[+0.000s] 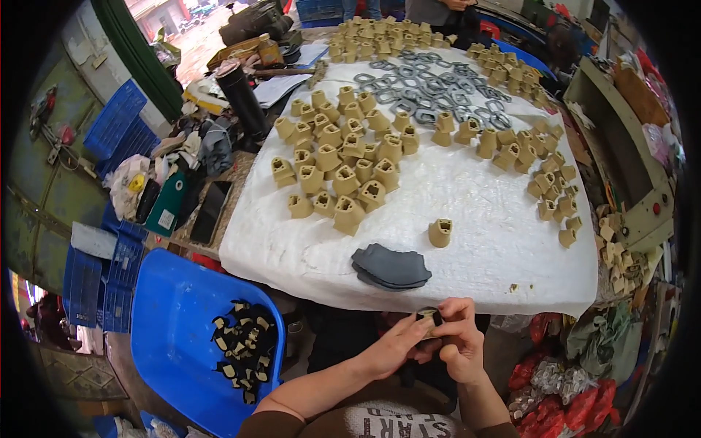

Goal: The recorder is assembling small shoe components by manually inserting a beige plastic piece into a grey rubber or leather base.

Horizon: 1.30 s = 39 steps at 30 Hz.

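Note:
Over the table's front edge, my left hand (389, 349) and my right hand (464, 344) are closed together on a small black-and-tan piece (429, 317). The fingers of both hands cover much of it. Just beyond them lies a stack of dark grey curved sheets (391, 267) on the white-covered table (292, 252). A single tan hollow block (439, 233) stands behind the stack. Many more tan blocks (347, 214) are crowded together further left. Down to my left, a blue tub (164, 332) contains several black-and-tan pieces (244, 343).
Grey metal rings (426, 86) lie among tan blocks at the far end. A black cylinder (242, 102) and a phone (212, 212) are along the left side. Bags (577, 409) are heaped at lower right, and other people stand at the far end.

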Each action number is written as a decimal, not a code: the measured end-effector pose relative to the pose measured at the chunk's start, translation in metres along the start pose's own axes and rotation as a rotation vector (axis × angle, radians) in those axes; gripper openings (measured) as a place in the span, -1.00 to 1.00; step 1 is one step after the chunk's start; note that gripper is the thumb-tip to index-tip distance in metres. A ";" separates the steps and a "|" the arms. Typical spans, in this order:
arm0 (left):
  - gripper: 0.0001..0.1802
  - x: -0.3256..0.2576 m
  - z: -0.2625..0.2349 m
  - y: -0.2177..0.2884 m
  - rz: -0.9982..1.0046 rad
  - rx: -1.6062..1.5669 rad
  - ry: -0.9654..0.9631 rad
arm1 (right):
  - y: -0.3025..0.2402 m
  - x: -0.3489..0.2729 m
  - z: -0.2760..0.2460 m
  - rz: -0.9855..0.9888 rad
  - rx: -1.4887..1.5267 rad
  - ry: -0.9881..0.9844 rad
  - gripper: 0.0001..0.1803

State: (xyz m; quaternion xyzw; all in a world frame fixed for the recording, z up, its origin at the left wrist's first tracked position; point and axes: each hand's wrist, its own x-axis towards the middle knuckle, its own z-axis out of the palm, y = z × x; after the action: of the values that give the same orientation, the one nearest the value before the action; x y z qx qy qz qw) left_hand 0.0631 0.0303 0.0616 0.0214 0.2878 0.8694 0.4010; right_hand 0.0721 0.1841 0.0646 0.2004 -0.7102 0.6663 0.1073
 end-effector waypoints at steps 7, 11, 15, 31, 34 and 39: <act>-0.41 -0.001 -0.012 0.023 0.163 0.970 -0.106 | -0.006 0.013 -0.015 0.403 0.349 -0.296 -0.39; -0.30 -0.002 -0.021 0.011 0.214 0.784 -0.052 | -0.003 0.008 -0.019 0.339 0.357 -0.300 -0.37; -0.55 0.000 -0.002 0.011 0.444 0.784 -0.034 | -0.004 0.014 -0.018 0.130 -0.027 -0.321 -0.41; -0.73 -0.003 0.013 -0.024 0.529 0.572 0.363 | -0.005 -0.003 0.002 0.309 0.324 -0.278 -0.52; -0.71 0.000 0.012 -0.028 0.576 0.686 0.370 | -0.002 -0.009 0.002 0.215 0.307 -0.230 -0.55; -0.50 0.004 0.001 -0.011 0.252 0.055 -0.015 | 0.001 0.007 -0.008 0.457 0.507 -0.166 -0.56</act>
State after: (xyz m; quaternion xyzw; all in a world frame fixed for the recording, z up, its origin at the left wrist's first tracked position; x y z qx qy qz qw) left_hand 0.0681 0.0394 0.0563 0.0748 0.3037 0.9045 0.2899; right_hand 0.0647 0.1914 0.0677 0.1101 -0.5549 0.8097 -0.1559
